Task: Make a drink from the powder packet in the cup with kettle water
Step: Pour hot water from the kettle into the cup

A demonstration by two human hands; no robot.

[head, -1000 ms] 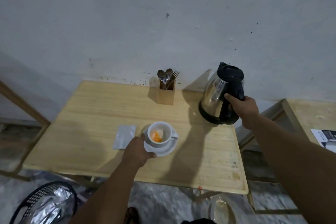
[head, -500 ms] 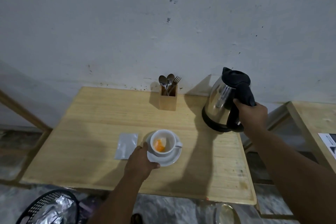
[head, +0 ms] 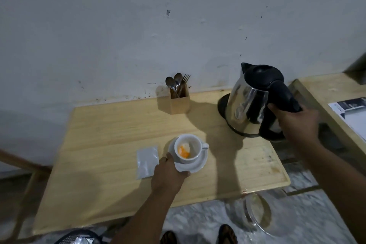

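A white cup (head: pixel 188 149) with orange and white powder at its bottom stands on a white saucer (head: pixel 200 164) on the wooden table (head: pixel 111 136). My left hand (head: pixel 168 176) grips the saucer's near left rim. A silver powder packet (head: pixel 147 161) lies flat just left of the saucer. My right hand (head: pixel 297 123) is closed around the black handle of the steel kettle (head: pixel 249 109), which is lifted and tilted, spout toward the wall. Its black base (head: pixel 222 105) shows behind it on the table.
A wooden holder (head: pixel 179 100) with spoons and a fork stands by the wall at the table's back. A second table (head: pixel 336 93) with a printed sheet (head: pixel 350 113) is at the right. A glass lid (head: pixel 257 210) and a black basket (head: pixel 77 237) lie on the floor below.
The kettle has risen off its base and come closer to me. My left hand stays on the saucer. The camera has tilted down and shifted.
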